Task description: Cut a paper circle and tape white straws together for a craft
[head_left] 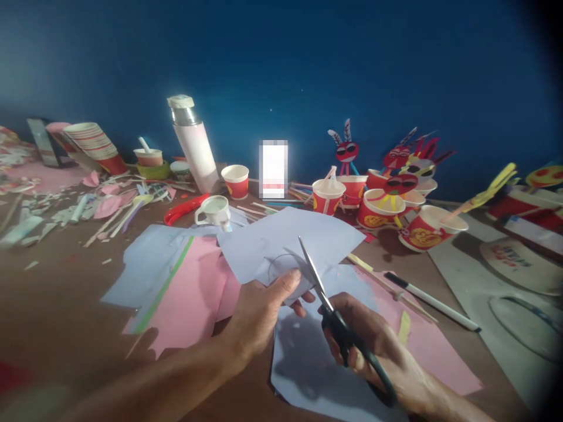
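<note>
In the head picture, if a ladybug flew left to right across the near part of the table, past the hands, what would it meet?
Green strip → left hand → scissors → black-and-white pen. The right hand overlaps the scissors, so I left it out.

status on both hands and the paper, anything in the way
Left hand pinching light blue paper. Right hand gripping black-handled scissors. Left thumb close beside the blades; another blue sheet lies below.
</note>
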Action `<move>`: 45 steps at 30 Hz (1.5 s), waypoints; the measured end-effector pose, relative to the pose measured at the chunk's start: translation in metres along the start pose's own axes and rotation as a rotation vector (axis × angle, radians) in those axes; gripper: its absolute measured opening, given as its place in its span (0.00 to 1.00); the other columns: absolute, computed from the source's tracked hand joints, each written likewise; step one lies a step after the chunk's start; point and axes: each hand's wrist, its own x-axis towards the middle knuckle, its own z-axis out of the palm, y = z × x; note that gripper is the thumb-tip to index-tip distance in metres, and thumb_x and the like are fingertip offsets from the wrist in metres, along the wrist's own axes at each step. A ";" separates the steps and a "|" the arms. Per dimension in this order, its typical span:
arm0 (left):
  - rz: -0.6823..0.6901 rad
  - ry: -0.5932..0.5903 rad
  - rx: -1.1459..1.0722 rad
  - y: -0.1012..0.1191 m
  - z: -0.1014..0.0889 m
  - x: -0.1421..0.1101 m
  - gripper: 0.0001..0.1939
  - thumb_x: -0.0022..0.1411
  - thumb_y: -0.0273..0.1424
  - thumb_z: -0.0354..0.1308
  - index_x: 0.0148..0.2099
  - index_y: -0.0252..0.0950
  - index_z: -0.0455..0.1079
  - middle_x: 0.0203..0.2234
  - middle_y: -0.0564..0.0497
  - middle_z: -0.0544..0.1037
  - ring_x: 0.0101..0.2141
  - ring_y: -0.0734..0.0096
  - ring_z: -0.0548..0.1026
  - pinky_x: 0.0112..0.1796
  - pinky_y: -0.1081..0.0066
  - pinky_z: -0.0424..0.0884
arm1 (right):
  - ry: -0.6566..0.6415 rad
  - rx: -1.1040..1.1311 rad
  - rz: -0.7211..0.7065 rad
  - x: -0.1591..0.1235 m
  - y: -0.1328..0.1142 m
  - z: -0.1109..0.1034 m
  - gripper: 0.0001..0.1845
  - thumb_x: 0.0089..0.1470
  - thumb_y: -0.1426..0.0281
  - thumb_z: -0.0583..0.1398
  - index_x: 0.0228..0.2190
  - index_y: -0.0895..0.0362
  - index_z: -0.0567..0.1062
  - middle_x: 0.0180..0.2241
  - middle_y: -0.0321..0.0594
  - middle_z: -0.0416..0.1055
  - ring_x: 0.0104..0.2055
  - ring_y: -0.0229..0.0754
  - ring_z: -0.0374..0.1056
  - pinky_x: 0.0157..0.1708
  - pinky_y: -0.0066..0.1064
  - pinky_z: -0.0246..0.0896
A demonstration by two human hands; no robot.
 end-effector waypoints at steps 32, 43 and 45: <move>0.023 0.014 -0.023 0.001 0.000 0.001 0.11 0.57 0.35 0.57 0.31 0.31 0.73 0.16 0.51 0.74 0.17 0.76 0.70 0.20 0.76 0.64 | 0.026 -0.025 -0.001 0.000 -0.003 0.004 0.27 0.47 0.46 0.59 0.36 0.56 0.64 0.22 0.32 0.61 0.23 0.33 0.53 0.22 0.25 0.50; -0.030 0.029 0.046 -0.002 -0.004 0.002 0.14 0.58 0.38 0.57 0.28 0.33 0.73 0.19 0.51 0.76 0.19 0.76 0.71 0.23 0.76 0.66 | 0.033 -0.036 0.009 0.000 -0.001 0.004 0.27 0.46 0.46 0.59 0.35 0.56 0.64 0.22 0.33 0.62 0.23 0.34 0.54 0.22 0.26 0.49; -0.029 0.027 0.043 -0.003 -0.005 0.002 0.14 0.58 0.38 0.57 0.29 0.33 0.73 0.20 0.50 0.76 0.19 0.75 0.71 0.24 0.75 0.66 | 0.037 -0.036 0.013 0.000 -0.001 0.004 0.27 0.46 0.46 0.59 0.35 0.57 0.64 0.22 0.33 0.61 0.23 0.34 0.54 0.22 0.26 0.49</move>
